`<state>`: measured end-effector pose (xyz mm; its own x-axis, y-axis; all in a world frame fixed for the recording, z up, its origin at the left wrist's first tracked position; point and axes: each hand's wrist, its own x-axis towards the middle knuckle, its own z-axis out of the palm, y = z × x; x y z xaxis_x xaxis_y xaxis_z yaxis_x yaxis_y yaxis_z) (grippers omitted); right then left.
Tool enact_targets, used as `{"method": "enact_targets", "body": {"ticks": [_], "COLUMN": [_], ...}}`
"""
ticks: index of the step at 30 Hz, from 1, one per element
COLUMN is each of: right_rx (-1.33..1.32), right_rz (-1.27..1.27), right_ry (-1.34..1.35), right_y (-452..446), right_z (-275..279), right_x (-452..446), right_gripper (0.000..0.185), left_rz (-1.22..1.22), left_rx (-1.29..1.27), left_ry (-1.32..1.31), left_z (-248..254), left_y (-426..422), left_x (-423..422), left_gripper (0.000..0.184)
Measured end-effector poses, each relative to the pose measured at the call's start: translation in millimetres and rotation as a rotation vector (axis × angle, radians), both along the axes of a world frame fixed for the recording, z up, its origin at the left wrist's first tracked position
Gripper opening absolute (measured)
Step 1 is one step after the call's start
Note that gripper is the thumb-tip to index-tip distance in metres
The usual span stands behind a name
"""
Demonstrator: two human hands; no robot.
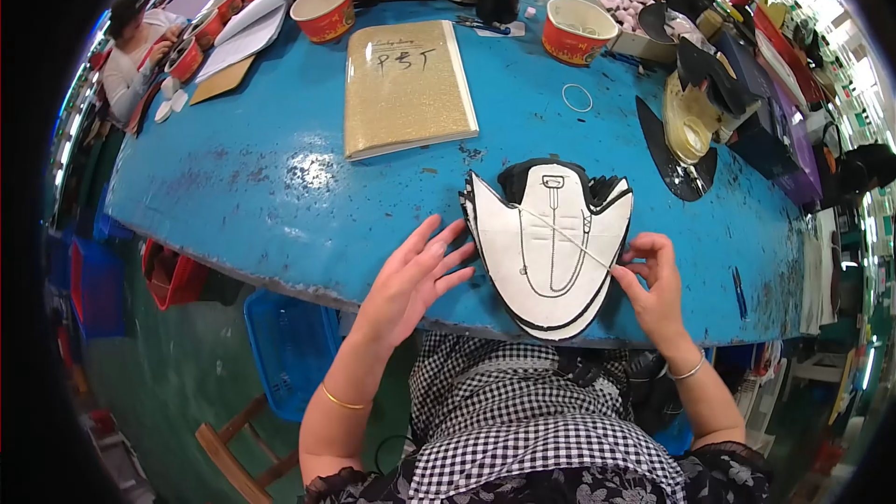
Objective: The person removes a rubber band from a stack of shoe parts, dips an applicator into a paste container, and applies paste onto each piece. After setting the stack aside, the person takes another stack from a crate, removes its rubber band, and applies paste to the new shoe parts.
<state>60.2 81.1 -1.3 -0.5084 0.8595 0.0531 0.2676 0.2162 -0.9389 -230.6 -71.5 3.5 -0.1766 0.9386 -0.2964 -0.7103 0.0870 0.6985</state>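
Note:
A stack of cut shoe-upper pieces (546, 252) lies on the blue table near its front edge. The top piece is white with stitched or drawn lines, and black layers show beneath it. A thin pale rubber band (567, 237) runs diagonally across the stack. Its lower right end is pinched between the thumb and finger of my right hand (656, 287), at the stack's right edge. My left hand (415, 278) is open just left of the stack, fingers spread and holding nothing.
A gold notebook (411, 84) lies beyond the stack. Paper bowls, one red and white (577, 33), stand at the back, and a loose rubber band (577, 98) lies nearby. A shoe form (691, 121) and boxes occupy the right. Another person (135, 56) sits far left.

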Motion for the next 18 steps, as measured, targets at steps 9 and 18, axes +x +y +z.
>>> {"method": "enact_targets", "body": {"ticks": [9,18], "right_rx": [0.316,0.314], "right_rz": [0.143,0.100], "right_ry": [-0.084,0.034], "right_y": [-6.4,-13.7], "right_z": [6.9,-13.9], "right_x": [-0.6,10.4], "right_gripper": [0.015,0.010], "left_rz": [-0.274,-0.048], "left_rx": [-0.236,-0.081], "left_ry": [0.388,0.496], "left_z": [14.3,3.7], "left_y": [48.2,58.3], "left_x": [21.6,65.9], "left_gripper": [0.073,0.064]}}
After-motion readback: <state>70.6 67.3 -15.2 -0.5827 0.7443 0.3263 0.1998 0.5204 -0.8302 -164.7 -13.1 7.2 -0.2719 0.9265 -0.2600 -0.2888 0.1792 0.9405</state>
